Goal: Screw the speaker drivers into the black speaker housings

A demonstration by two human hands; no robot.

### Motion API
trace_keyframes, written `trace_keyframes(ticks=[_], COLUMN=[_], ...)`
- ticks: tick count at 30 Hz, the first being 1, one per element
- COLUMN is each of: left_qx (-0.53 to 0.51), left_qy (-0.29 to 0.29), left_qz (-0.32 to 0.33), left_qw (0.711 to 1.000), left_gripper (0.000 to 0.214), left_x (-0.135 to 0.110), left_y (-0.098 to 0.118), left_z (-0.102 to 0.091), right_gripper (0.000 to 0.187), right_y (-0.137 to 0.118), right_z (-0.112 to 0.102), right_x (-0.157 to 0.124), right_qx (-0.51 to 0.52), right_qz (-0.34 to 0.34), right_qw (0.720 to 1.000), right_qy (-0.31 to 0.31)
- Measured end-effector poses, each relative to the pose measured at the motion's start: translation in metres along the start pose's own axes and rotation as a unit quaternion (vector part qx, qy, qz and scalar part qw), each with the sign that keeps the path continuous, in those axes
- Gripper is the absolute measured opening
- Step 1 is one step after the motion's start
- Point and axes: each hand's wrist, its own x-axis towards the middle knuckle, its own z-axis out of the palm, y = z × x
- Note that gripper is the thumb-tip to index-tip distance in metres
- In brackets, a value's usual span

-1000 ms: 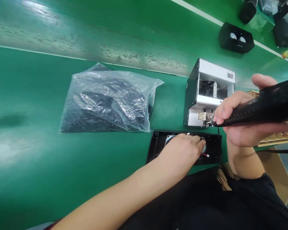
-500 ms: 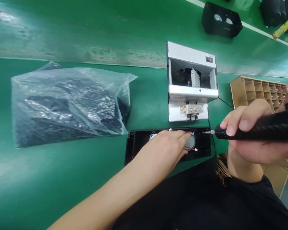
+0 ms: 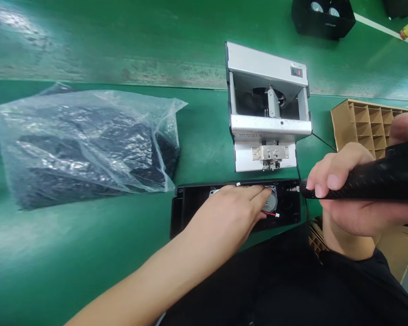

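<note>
A black plastic housing (image 3: 289,210) lies open on the bench, with a round metal-backed speaker (image 3: 271,203) inside it. My left hand (image 3: 236,208) reaches across the housing, its fingers closed over the speaker and partly hiding it. A short red wire with a white plug (image 3: 276,215) shows beside the fingers. In my right hand (image 3: 340,176) is a black electric screwdriver (image 3: 367,179), held nearly level. Its bit points left into the right end of the housing; I cannot tell whether the tip touches a screw.
A silver screw feeder (image 3: 268,124) stands just behind the housing. To the left lies a clear plastic bag (image 3: 88,149) of dark parts. A cardboard divider box (image 3: 360,124) is at the right, and a black box with two round silver parts (image 3: 323,20) sits farther back.
The view has shifted slightly and come closer. My right hand has brought the screwdriver a little to the left, deeper over the housing's end. My left hand stays on the speaker.
</note>
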Motion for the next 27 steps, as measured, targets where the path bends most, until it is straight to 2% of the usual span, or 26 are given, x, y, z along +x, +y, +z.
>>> trace_keyframes(ticks=[4,11,14,20,23,27], left_qx=[-0.011,0.004,0.005,-0.009,-0.013,-0.005], left_qy=[-0.012,-0.037,-0.041,-0.037,-0.042,-0.053], left_qz=[-0.011,-0.027,-0.023,-0.027,-0.032,-0.033], left_qw=[1.000,0.999,0.999,0.999,0.999,0.998], left_gripper=[0.034,0.026,0.022,0.029,0.027,0.027], left_x=[0.002,0.006,0.008,0.007,0.006,0.006], left_y=[0.002,0.007,0.008,0.007,0.007,0.008], left_z=[-0.001,-0.007,-0.008,-0.008,-0.008,-0.011], right_gripper=[0.055,0.054,0.054,0.056,0.056,0.056], right_y=[0.011,0.027,0.033,0.037,0.038,0.042], right_z=[0.004,-0.001,0.001,0.003,0.002,-0.002], right_x=[-0.006,-0.011,-0.012,-0.013,-0.012,-0.012], right_qx=[0.046,0.056,0.072,0.089,0.086,0.056], right_qz=[0.006,0.002,-0.008,0.000,0.007,-0.002], right_qw=[0.999,0.998,0.997,0.996,0.996,0.998], right_qy=[0.004,-0.033,-0.028,-0.002,0.008,-0.016])
